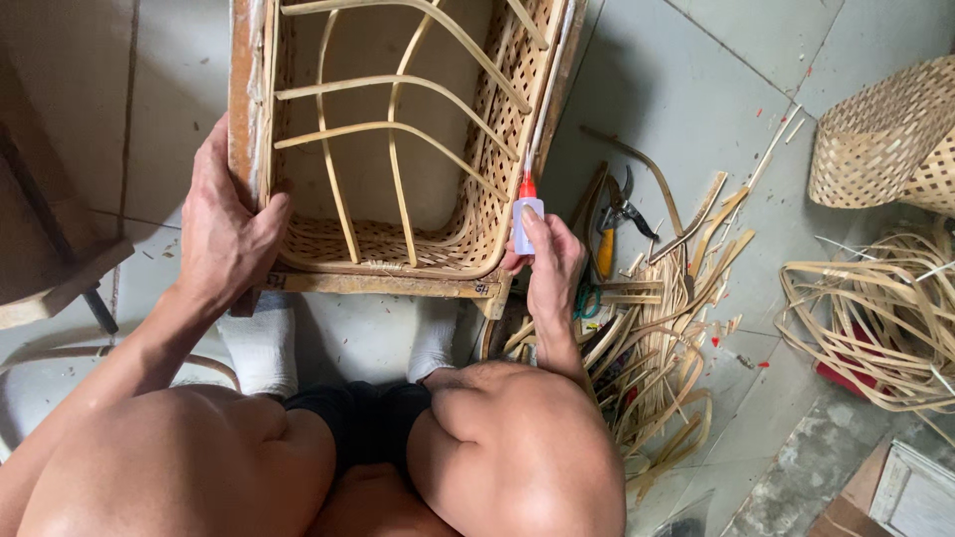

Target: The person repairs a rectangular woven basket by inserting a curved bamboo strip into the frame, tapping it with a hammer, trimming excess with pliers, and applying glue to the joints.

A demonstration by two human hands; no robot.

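1. At nine o'clock I see a dark wooden piece [50, 268], cut off by the left edge; I can't tell what it belongs to.
2. My left hand [224, 234] is clamped on the left post of the wooden frame [383, 285], thumb hooked over onto the weave; the fingers on the outer side are hidden.
3. The woven basket [458, 234] sits inside that frame at twelve o'clock, with bent ribs arching across its open middle. Its far end runs off the top edge.
4. My two white socks [261, 348] show at six o'clock, partly hidden under the frame and my knees.
5. My right hand [547, 273] grips a small glue bottle [525, 219], red tip at the basket's right corner; whether it touches, I can't tell.
6. At three o'clock, shears [619, 214] lie among loose cane strips [657, 338]; their blades are partly buried.
7. A second woven basket [885, 139] is clipped by the right edge at two o'clock.
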